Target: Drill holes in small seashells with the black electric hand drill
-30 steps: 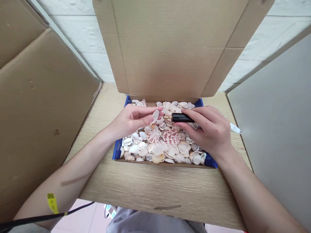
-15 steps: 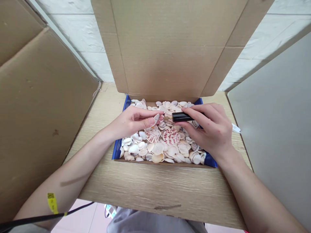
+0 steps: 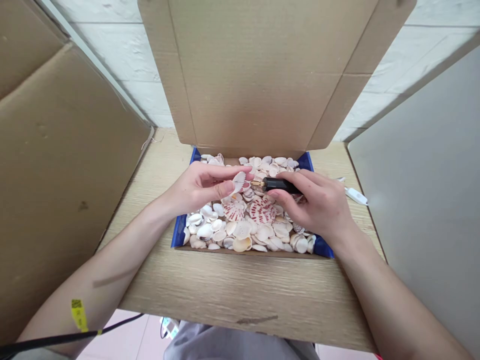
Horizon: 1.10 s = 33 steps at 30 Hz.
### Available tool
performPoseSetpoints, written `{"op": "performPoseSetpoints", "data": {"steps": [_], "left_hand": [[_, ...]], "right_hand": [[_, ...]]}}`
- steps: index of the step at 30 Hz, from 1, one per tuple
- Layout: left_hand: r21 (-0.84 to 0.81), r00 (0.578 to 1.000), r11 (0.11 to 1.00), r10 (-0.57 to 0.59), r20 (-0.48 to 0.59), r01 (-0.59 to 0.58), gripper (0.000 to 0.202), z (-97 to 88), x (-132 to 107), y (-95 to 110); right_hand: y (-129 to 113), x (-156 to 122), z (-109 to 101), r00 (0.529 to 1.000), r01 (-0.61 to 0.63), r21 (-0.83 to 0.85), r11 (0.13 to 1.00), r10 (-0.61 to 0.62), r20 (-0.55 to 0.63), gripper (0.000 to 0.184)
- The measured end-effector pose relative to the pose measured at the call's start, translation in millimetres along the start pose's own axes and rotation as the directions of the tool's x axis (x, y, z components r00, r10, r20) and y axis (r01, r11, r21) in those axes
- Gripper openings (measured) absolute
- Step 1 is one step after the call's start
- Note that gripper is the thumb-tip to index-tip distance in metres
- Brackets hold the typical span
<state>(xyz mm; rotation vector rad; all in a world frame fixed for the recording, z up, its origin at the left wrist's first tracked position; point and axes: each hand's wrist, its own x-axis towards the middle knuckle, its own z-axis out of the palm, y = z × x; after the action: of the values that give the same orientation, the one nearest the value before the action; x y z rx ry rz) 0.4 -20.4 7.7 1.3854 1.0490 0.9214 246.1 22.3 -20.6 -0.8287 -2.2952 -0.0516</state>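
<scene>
Between thumb and fingers, my left hand point(image 3: 204, 187) pinches a pale seashell point(image 3: 238, 182), held tilted above the box. My right hand point(image 3: 318, 200) is wrapped round a black mini drill point(image 3: 281, 185). The drill's brass-coloured chuck points left toward the shell; whether the thin bit touches it I cannot tell. Beneath both hands lies an open cardboard box point(image 3: 255, 254) with blue side walls, filled with many white and cream shells. Two red-and-white striped scallop shells point(image 3: 263, 210) lie near its middle.
The box's lid point(image 3: 255, 75) stands upright behind it. A cardboard panel point(image 3: 67, 150) rises on the left and a grey panel point(image 3: 423, 165) on the right. A white plug-like piece point(image 3: 356, 196) lies right of the box on the wooden table point(image 3: 240, 290). A black cable point(image 3: 123, 321) crosses at lower left.
My right hand has shifted its hold on the drill, with fingers lower and nearer the chuck. The shell has turned slightly in my left hand. More of the white piece shows.
</scene>
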Motion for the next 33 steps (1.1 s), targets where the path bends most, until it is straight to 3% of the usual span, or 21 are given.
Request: {"op": "performPoseSetpoints", "data": {"steps": [6,13,26,33], "left_hand": [[0.008,1.000,1.000,0.013,-0.019,-0.012,0.042,0.8,-1.0,0.5],[0.002,0.997,1.000,-0.001,-0.083,0.001,0.038,3.1,1.7,-1.5],[0.032,0.998,0.999,-0.020,-0.059,0.022,0.040,2.8,2.1,0.8],[0.037,0.998,0.999,-0.010,-0.067,0.012,0.041,3.1,1.7,-0.1]], "right_hand": [[-1.0,0.1,-1.7,0.999,-0.023,0.033,0.999,0.023,0.025,0.026],[-0.9,1.3,-1.5,0.998,0.049,0.049,0.998,-0.047,-0.032,0.026],[0.5,-0.2,-1.4,0.995,0.079,0.010,0.997,-0.078,-0.059,0.026],[-0.7,0.2,-1.7,0.999,0.037,0.047,0.998,-0.035,-0.034,0.024]]}}
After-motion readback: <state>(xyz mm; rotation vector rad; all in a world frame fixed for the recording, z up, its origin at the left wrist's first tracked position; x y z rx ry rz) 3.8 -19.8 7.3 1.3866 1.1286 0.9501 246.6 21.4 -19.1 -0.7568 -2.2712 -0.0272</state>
